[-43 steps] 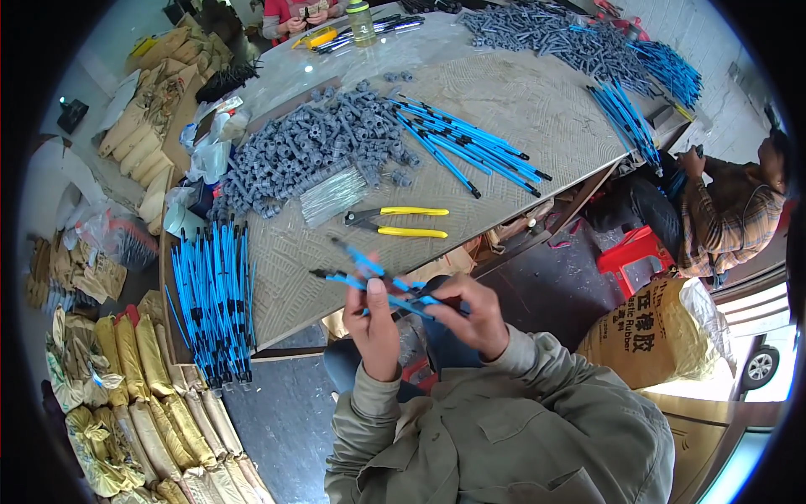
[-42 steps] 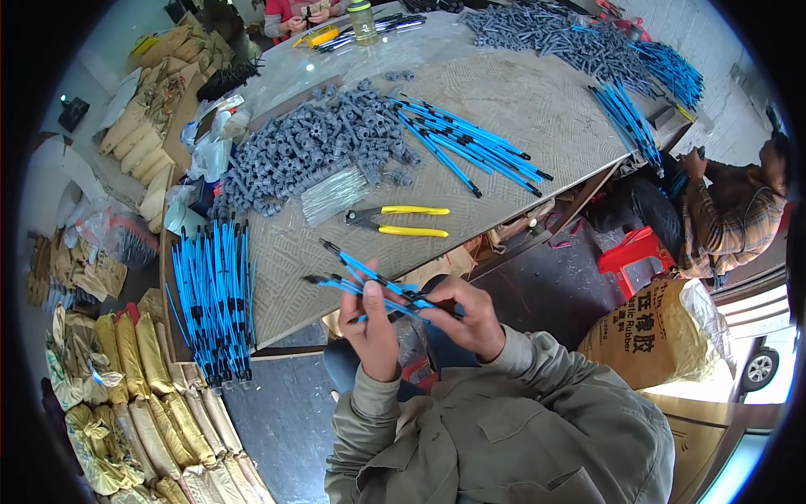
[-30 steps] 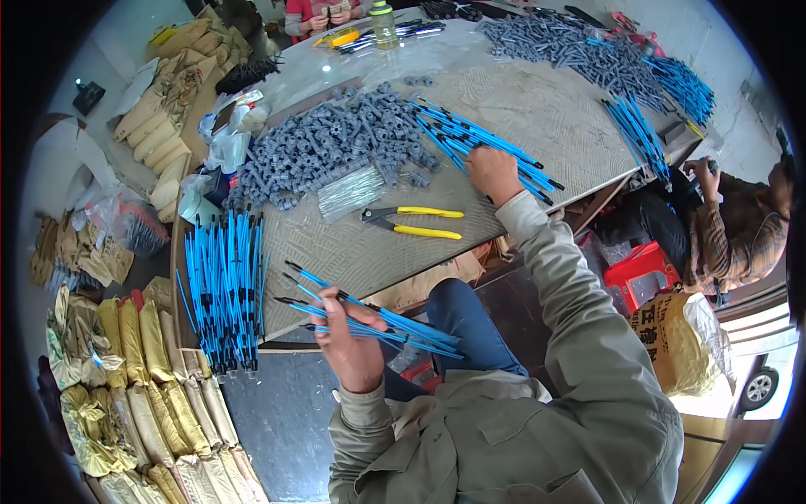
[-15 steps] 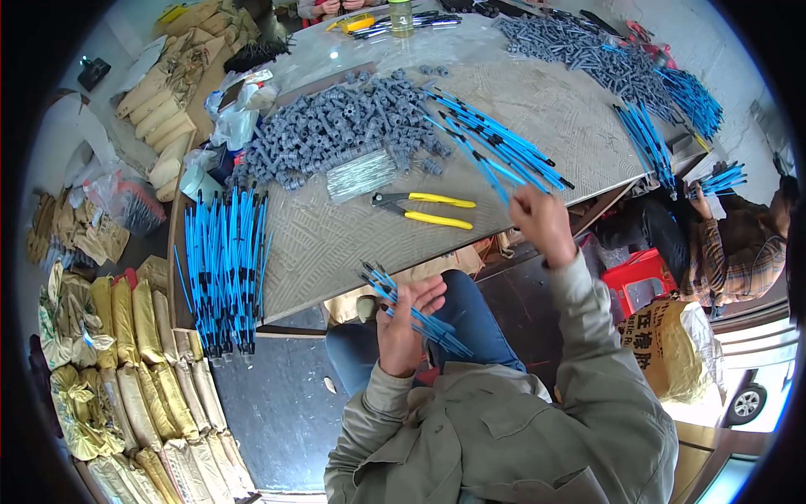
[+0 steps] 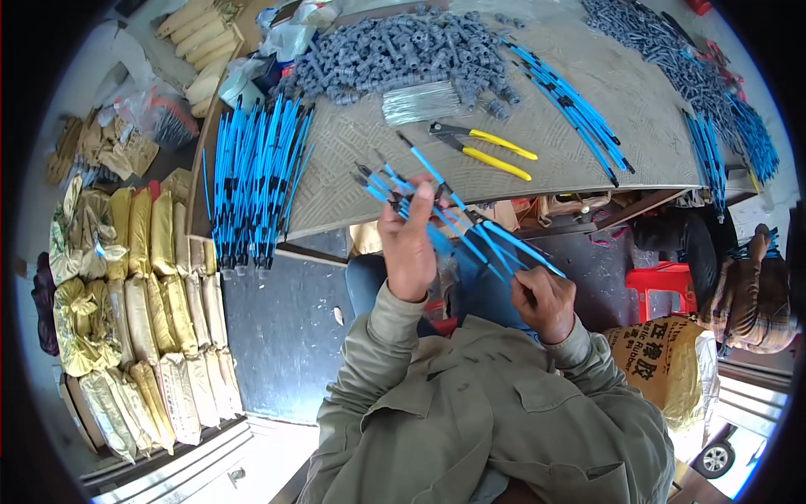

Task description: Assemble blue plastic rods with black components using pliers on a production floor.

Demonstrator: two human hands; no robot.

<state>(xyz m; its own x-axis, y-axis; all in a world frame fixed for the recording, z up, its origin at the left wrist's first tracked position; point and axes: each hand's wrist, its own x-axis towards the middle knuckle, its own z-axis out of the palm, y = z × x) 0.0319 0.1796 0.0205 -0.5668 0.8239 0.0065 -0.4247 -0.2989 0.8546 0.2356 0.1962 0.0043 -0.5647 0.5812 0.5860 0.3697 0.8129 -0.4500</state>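
My left hand (image 5: 409, 244) is closed round a loose bundle of thin blue rods (image 5: 376, 191) with dark tips, held above my lap in front of the table edge. A longer blue rod (image 5: 420, 158) with black bands slants across the bundle, past the left fingers and down to the right. Below its lower end is my right hand (image 5: 544, 304), fingers curled in. The bundle's lower ends reach the right fingertips, but what lies inside those fingers is hidden. Yellow-handled pliers (image 5: 497, 154) lie on the table beyond both hands.
Grey ribbed plastic fittings (image 5: 403, 46) are heaped on the table (image 5: 344, 181), behind a packet of clear thin sticks (image 5: 421, 102). Blue rods lie in a left pile (image 5: 256, 181) and a right pile (image 5: 575, 113). A co-worker (image 5: 760, 290) sits at the right near a red stool (image 5: 659, 281).
My right hand has come back from the right rod pile towards my lap, and rods there are gone. A longer banded rod now crosses the bundle in my left hand. The view has shifted.
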